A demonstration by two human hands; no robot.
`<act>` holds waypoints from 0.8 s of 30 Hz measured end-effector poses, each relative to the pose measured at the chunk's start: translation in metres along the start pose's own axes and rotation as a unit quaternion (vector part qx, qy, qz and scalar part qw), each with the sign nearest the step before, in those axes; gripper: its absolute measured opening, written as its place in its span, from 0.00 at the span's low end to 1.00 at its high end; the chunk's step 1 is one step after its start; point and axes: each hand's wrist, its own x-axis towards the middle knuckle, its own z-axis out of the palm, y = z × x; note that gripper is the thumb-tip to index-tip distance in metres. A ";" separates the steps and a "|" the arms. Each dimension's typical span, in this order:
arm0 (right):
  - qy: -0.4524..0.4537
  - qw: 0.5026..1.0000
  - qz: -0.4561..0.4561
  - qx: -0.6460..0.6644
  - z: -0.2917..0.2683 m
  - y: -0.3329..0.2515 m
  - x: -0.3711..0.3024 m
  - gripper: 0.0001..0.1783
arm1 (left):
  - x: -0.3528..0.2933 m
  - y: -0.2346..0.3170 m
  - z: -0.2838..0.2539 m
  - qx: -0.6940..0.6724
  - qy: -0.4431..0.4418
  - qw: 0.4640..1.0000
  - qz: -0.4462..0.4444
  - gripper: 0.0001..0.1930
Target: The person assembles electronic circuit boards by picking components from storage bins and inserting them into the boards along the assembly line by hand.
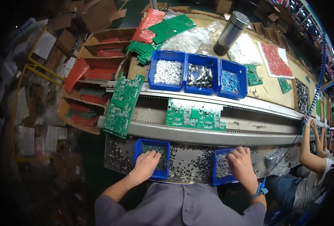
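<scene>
Blue bin (167, 158) w/ green parts (161, 162), long axis front-to-back, L hand (146, 165) in it, R hand (241, 162) at 2nd bin (224, 180), fingers curled, can't tell if gripping

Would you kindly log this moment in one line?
left hand: at near-left blue bin; right hand: at near-right blue bin; middle circuit board: between rails
</scene>
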 end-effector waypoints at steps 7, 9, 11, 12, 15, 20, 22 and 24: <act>0.016 0.974 -0.072 0.212 -0.001 -0.003 0.069 0.12 | -0.005 -0.003 0.005 -0.017 -0.008 1.000 -0.012 0.06; 0.031 0.956 -0.100 0.273 0.010 -0.006 0.093 0.14 | -0.005 -0.003 0.005 -0.018 -0.002 1.000 -0.017 0.07; 0.065 0.944 -0.131 0.297 0.023 -0.009 0.114 0.15 | -0.005 -0.002 0.003 -0.028 0.036 0.999 -0.014 0.08; 0.065 0.944 -0.131 0.297 0.026 -0.012 0.123 0.15 | -0.005 -0.002 0.003 -0.028 0.035 0.999 -0.014 0.08; 0.071 0.941 -0.128 0.306 0.039 -0.014 0.148 0.12 | -0.006 -0.001 0.004 -0.037 0.062 0.997 -0.019 0.06; 0.102 0.923 -0.128 0.349 0.059 -0.014 0.173 0.09 | -0.006 0.003 -0.001 -0.072 0.085 0.993 -0.025 0.03; 0.118 0.919 -0.116 0.357 0.062 -0.018 0.177 0.09 | -0.005 0.004 -0.004 -0.080 0.098 0.992 -0.025 0.03; 0.106 0.914 -0.084 0.382 0.063 -0.020 0.180 0.07 | -0.004 0.004 -0.005 -0.088 0.110 0.990 -0.024 0.04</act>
